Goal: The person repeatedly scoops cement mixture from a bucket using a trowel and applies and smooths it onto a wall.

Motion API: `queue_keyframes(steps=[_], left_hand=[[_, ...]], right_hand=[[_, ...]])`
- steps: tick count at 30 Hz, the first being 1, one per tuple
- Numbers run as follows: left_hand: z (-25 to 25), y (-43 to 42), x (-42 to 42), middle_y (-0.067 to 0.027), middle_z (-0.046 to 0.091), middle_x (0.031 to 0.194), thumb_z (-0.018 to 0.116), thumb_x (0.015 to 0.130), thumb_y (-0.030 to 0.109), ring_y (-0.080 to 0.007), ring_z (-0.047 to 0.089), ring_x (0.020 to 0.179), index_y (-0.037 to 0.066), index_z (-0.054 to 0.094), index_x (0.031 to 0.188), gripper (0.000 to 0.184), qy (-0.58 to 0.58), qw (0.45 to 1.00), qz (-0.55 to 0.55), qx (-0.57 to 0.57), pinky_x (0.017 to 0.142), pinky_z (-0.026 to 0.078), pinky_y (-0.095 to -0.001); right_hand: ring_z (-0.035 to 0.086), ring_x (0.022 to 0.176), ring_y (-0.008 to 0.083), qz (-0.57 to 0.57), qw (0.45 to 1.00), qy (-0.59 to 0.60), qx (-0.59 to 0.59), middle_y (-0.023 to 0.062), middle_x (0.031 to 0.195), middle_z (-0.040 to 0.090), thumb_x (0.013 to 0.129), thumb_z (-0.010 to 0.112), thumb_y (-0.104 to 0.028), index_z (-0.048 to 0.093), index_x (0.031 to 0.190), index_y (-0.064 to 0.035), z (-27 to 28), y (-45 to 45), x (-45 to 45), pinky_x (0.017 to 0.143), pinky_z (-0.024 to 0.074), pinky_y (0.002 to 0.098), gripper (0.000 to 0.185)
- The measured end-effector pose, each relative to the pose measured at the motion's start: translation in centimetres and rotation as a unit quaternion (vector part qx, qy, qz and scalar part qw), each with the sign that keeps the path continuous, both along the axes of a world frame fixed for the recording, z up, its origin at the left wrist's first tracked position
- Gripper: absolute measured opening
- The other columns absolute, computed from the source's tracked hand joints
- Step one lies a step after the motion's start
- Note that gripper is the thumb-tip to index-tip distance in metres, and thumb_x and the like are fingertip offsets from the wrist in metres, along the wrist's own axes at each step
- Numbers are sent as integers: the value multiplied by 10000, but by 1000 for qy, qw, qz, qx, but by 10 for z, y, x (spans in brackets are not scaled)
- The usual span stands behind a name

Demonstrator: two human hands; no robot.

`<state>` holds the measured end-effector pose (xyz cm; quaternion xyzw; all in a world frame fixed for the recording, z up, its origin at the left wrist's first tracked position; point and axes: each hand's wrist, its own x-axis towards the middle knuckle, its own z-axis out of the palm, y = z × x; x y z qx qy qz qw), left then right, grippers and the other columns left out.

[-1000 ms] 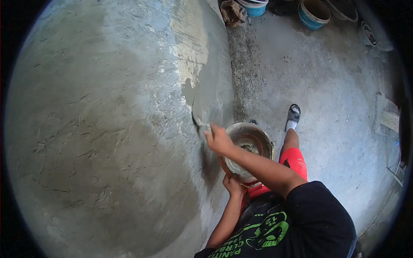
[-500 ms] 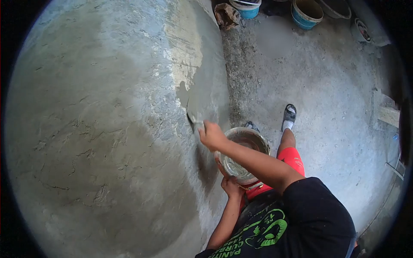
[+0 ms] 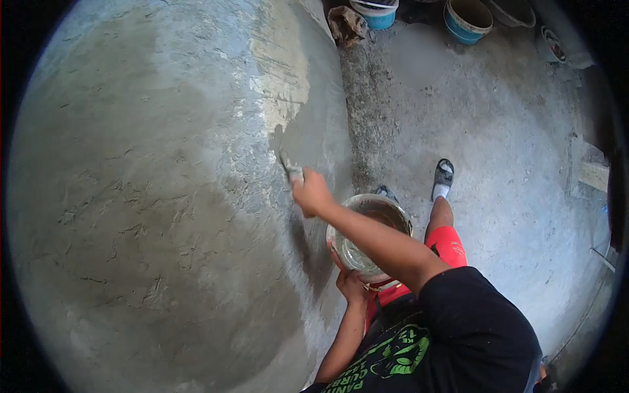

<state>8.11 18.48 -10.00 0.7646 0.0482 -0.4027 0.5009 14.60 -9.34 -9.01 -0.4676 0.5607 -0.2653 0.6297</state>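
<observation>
My right hand [image 3: 310,192] is closed round the handle of a trowel [image 3: 289,165], whose thin blade lies against the wall [image 3: 196,216]. Around the blade is smooth grey plaster, beside a pale yellowish bare patch [image 3: 282,72]. Below my right forearm, my left hand [image 3: 352,285] grips the near rim of a bucket [image 3: 404,218]. Wet grey mix coats the bucket's inside. The bucket is against my body at the red shorts, and my right forearm crosses over its opening.
A crumpled brown bag [image 3: 347,25], blue buckets [image 3: 464,31] and a dark tub [image 3: 514,12] stand at the top. My sandalled foot [image 3: 443,175] is on the concrete floor [image 3: 511,164]. Boards [image 3: 593,175] lie at the right edge.
My right hand has moved a little up and left along the wall with the trowel. The bucket and my left hand have shifted slightly in view.
</observation>
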Motion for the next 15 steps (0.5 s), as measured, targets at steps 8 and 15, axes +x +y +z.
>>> queue_keyframes(steps=[8,15], left_hand=[[21,-16,-2,-18,599,844,529,711,-38,-169,597,752,-5,620,861,178,-6,1000,22,1,710,500,-306],[-17,20,10,-51,647,938,538,684,-23,-204,635,841,-16,648,901,243,1,999,30,-12,762,495,-300]], right_hand=[[635,918,520,-6,992,-108,-72,303,949,670,951,576,-237,599,1002,49,15,72,-69,799,506,534,292],[632,932,525,53,999,1,5,320,934,660,938,602,-246,618,998,61,0,64,-13,809,508,529,313]])
